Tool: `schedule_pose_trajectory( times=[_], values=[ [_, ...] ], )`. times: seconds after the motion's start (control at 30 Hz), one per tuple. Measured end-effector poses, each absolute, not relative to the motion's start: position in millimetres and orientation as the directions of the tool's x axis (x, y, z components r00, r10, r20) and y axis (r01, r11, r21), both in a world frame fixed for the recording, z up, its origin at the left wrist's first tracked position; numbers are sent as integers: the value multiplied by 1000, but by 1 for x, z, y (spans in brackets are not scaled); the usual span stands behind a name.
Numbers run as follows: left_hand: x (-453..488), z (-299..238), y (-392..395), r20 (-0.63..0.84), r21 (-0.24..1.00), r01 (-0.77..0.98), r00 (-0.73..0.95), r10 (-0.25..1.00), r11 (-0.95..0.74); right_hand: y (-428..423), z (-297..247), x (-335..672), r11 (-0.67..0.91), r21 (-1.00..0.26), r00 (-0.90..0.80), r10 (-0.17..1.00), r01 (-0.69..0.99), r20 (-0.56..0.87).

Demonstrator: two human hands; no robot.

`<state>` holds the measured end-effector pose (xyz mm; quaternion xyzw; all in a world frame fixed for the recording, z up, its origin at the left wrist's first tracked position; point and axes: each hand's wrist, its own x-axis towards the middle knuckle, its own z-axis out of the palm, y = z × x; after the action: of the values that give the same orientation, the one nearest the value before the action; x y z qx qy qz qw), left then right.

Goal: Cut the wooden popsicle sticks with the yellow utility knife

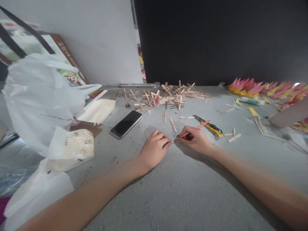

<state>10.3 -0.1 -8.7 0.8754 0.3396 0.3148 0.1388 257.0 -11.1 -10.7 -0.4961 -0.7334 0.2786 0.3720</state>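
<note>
My right hand [194,138] is closed around a pink pencil [202,124], its upper end slanting up to the right. The pencil's lower end points at a small wooden stick [175,140] between my hands. My left hand [157,146] pinches the near end of that stick against the table; my fingers cover much of it. Just beyond lies a loose wooden stick [173,125] with a small mark or slot. A yellow and black utility knife [209,126] rests right behind my right hand. A black-screened phone [126,124] lies to the left of my left hand.
A heap of wooden sticks [179,96], some crossed, lies at the back. Pink and yellow paper petals [247,87] and a glue stick [251,101] are at the back right. A white plastic bag [40,96], a paper tray [101,110] and a wrapped package [79,144] occupy the left.
</note>
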Motion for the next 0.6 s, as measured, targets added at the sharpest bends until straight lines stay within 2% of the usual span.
schedule_pose_trajectory(
  times=[0.23,0.6],
  values=[
    [10,-12,5,425,546,482,545,723,-685,-13,-7,255,343,-794,-260,935,501,240],
    [10,-18,9,418,508,502,567,710,-700,-13,-2,253,338,-799,-281,934,497,220]
  ],
)
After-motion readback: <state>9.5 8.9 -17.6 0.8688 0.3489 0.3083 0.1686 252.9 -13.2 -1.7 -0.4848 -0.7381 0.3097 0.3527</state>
